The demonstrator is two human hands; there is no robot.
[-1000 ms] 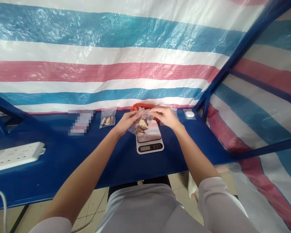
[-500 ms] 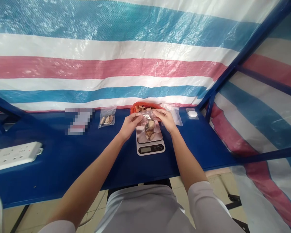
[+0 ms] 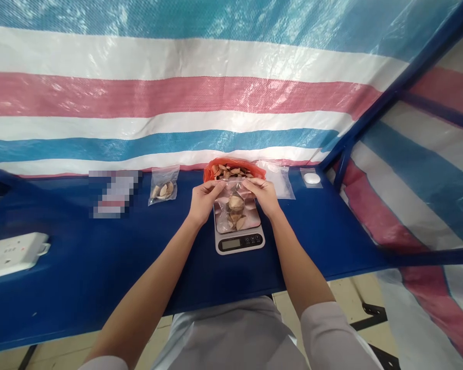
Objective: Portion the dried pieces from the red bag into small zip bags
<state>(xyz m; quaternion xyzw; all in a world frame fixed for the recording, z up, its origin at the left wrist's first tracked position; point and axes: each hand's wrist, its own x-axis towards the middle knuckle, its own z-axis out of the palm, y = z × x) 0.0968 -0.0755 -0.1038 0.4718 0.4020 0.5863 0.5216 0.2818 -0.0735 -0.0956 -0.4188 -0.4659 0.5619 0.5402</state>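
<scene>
A clear zip bag [image 3: 236, 208] with several brownish dried slices in it is over the plate of a white kitchen scale [image 3: 241, 242]. My left hand [image 3: 207, 200] pinches the bag's top edge at its left corner, and my right hand [image 3: 263, 195] pinches the same edge at the right. Whether the bag's bottom rests on the scale I cannot tell. The scale's display looks blank. Just behind my hands, an open red plastic bag [image 3: 234, 165] holds many more loose slices.
To the left lie another filled zip bag [image 3: 163, 190], a blurred-out item [image 3: 116, 194] and a white power strip [image 3: 13, 254]. Clear bags [image 3: 281, 182] and a small bag with a white round object [image 3: 312, 178] lie to the right. A striped tarp [image 3: 177, 97] hangs behind the blue table [image 3: 139, 267].
The view has shifted slightly closer to the table. Both hands still pinch the zip bag, whose top edge now looks more evenly stretched between them.
</scene>
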